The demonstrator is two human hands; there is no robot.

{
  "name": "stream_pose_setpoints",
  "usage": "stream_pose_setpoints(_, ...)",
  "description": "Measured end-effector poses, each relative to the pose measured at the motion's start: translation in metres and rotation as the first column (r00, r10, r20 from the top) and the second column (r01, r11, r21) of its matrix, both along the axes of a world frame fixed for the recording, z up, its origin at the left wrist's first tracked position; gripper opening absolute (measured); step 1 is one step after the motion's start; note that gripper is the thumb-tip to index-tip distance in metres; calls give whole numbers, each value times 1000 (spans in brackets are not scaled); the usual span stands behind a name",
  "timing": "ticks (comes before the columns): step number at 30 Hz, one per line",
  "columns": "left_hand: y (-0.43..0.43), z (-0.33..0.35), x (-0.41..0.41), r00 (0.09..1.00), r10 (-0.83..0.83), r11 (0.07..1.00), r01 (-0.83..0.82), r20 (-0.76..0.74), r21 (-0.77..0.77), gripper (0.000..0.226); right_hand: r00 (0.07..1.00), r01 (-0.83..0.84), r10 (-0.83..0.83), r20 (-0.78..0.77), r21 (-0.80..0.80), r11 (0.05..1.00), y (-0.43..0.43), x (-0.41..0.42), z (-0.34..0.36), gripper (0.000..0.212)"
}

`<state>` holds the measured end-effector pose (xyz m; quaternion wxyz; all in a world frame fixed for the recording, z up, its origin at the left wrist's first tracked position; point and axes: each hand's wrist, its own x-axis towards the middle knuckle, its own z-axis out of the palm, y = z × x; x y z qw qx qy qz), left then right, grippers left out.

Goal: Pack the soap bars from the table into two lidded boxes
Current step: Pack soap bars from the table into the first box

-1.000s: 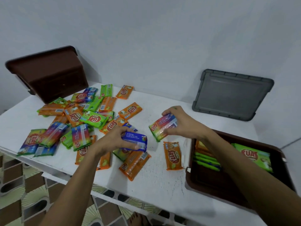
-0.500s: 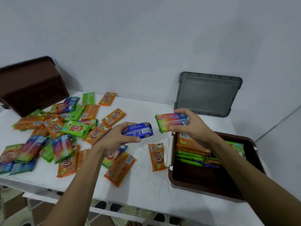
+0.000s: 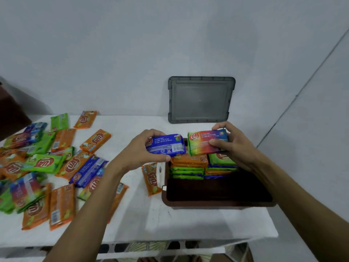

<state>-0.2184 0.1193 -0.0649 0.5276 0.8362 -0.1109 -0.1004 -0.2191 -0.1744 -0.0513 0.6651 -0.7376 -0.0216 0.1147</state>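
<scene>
The left hand (image 3: pixel 139 148) is seen curled round a blue soap bar (image 3: pixel 166 144), thumb beneath and fingers over its far edge; the bar is held level above the left rim of the brown box (image 3: pixel 217 204); the right hand (image 3: pixel 232 146) is pinching a rainbow-wrapped soap bar (image 3: pixel 205 141) by its right end, held just over the stacks inside the box. Two stacks are packed against the far wall of the box, an orange bar (image 3: pixel 190 159) topping the left and a green bar (image 3: pixel 221 159) the right (the near half of the box floor is left bare and dark). The box is set at the right end of the table (image 3: pixel 151 220), a strip of white surface showing between its near rim and the table's front edge; one orange bar (image 3: pixel 151 178) lies just beside its left wall. Loose bars (image 3: pixel 47 163) are scattered over the left half, some near the front edge. A grey lid (image 3: pixel 201 100) is leant upright against the wall behind the box; a second brown box (image 3: pixel 11 114) is cut off by the left border.
</scene>
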Motion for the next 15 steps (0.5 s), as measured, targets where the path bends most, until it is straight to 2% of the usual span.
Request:
stream_pose_setpoints(7, -44, 5, -5, 968, -219, 939, 176, 119, 295, 70, 999, -35, 39, 25, -152, 988, -48, -24, 1, 26)
stream_pose_setpoints(15, -77, -3, -12, 918, -354, 759, 170, 180, 629, 78, 998, -63, 61, -18, -312, 948, -72, -40, -13, 22)
